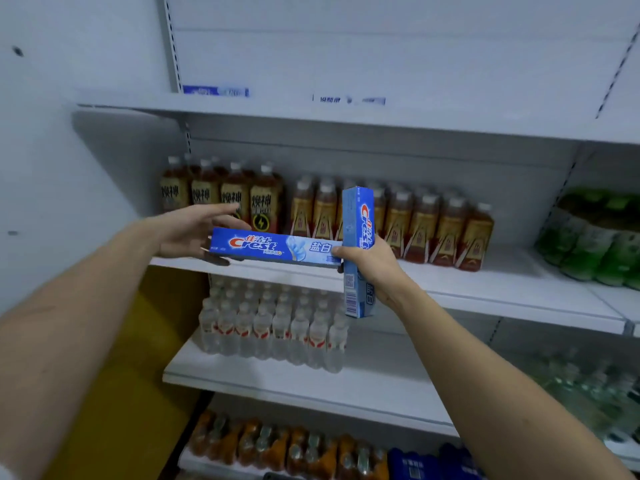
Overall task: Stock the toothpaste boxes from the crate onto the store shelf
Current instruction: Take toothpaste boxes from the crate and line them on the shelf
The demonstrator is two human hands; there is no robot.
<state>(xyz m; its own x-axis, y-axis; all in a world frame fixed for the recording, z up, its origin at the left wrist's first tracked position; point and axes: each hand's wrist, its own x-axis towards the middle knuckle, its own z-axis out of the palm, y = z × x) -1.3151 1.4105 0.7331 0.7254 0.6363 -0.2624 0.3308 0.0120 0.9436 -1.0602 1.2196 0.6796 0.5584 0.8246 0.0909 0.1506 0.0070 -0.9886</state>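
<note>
— What do we see of our own body here?

— Two bare forearms, no sleeves, watch or bands on either. Our bare left hand and bare right hand carry no gloves or rings.

— Any cloth?

— None that we can make out.

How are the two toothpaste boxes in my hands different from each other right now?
The horizontal box lies level with its Crest front facing you; the upright box stands on end, barcode showing near its bottom. The left hand holds the horizontal box's end with loose fingers, while the right hand grips the upright box at its middle. Both are blue Crest cartons.
</note>
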